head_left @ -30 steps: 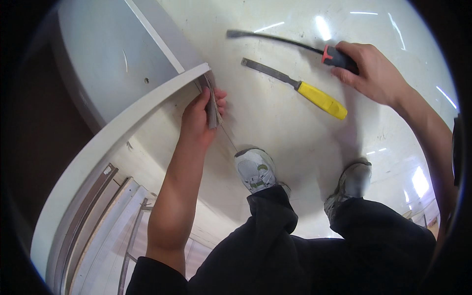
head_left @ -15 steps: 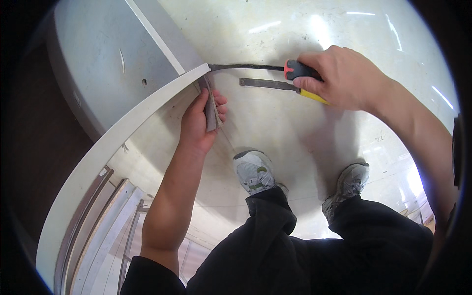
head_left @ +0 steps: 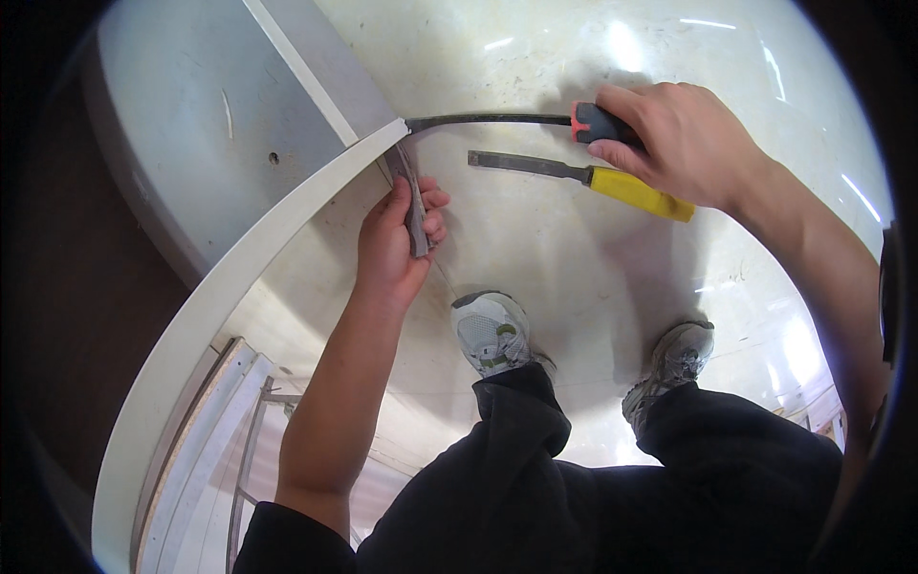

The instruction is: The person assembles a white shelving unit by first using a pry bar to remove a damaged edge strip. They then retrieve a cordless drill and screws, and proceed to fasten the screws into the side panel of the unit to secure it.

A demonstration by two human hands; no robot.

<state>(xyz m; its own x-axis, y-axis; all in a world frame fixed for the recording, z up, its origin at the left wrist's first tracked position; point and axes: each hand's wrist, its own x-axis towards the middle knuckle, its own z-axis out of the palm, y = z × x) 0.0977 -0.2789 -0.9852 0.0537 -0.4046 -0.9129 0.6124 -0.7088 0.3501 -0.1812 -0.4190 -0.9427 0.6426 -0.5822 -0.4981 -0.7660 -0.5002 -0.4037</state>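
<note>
My right hand (head_left: 674,139) is closed round the black-and-red handle of a file (head_left: 497,120) with a long, dark, slightly curved blade. Its tip meets the far corner of a long pale panel edge (head_left: 277,253). Just below that hand is a chisel (head_left: 641,193) with a yellow handle, its blade pointing left; what supports it is hidden. Close to the same panel corner, my left hand (head_left: 392,239) grips a thin grey strip (head_left: 415,215) between thumb and fingers. That strip looks layered, with a rough edge, and its upper end reaches the panel's underside.
A grey board (head_left: 215,124) with a small hole spreads beyond the pale edge at upper left. More stacked boards (head_left: 206,440) and a metal frame (head_left: 247,469) stand at lower left. My shoes (head_left: 492,330) are on the glossy floor (head_left: 545,253).
My right hand has shifted slightly right, with the file tip still at the panel corner. More of the chisel's yellow handle shows. My left hand keeps its grip on the strip.
</note>
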